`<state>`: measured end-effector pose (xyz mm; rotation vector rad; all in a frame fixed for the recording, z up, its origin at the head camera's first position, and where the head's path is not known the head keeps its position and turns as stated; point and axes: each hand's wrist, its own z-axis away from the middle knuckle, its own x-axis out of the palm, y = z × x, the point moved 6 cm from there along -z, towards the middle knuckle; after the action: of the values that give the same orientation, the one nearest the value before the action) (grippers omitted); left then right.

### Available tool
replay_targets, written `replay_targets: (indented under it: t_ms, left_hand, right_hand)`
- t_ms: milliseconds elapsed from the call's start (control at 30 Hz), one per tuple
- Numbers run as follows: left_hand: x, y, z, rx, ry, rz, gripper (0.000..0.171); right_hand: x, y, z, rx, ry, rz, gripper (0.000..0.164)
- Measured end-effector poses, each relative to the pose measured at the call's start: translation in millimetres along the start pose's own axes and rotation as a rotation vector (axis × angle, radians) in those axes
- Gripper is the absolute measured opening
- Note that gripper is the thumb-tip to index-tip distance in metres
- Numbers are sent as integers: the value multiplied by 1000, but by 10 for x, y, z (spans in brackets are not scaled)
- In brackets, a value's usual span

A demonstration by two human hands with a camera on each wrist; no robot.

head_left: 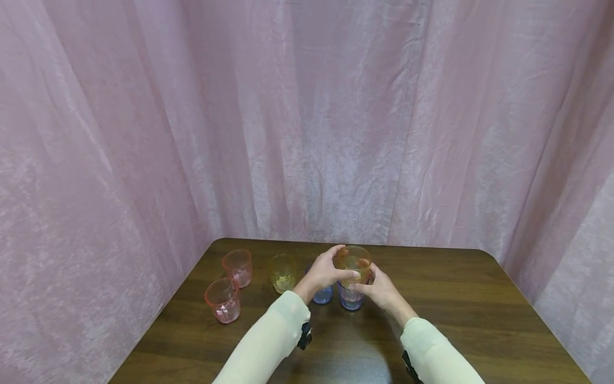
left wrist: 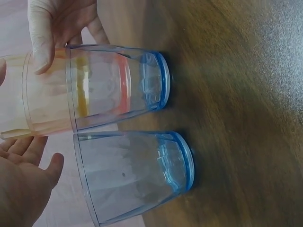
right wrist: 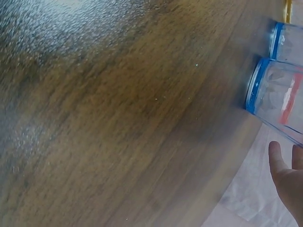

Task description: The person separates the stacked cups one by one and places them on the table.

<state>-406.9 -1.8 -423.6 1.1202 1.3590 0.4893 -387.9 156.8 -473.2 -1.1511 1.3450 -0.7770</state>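
Observation:
Both hands are at the upper part of a stack of clear tinted cups. A yellow cup (head_left: 355, 259) sits at the top, nested in a red cup (left wrist: 124, 85), and both stand inside a blue cup (head_left: 351, 302) on the table. My left hand (head_left: 326, 273) grips the yellow cup from the left, thumb across its front. From the right, my right hand (head_left: 384, 290) holds the stack just above the blue rim, thumb in front. Close beside the stack, on its left, stands a second blue cup (left wrist: 128, 175), partly hidden by the left hand in the head view.
Another yellow cup (head_left: 283, 274) stands left of the left hand. Farther left are two red cups, one toward the back (head_left: 237, 266) and one nearer (head_left: 223, 301). The brown wooden table (head_left: 446, 298) ends at a pink curtain (head_left: 307, 133) behind.

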Motion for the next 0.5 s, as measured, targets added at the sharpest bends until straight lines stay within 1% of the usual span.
replay_targets:
  t_ms: [200, 400, 500]
  left_hand:
    - [-6, 18, 9, 11, 31, -10, 85]
    - [8, 53, 35, 4, 63, 13, 86]
    - [19, 41, 36, -3, 70, 18, 85]
  right_hand:
    - [-4, -2, 4, 0, 2, 3, 76]
    - [-25, -7, 2, 1, 8, 48, 73]
    - [-24, 3, 4, 0, 11, 62, 74]
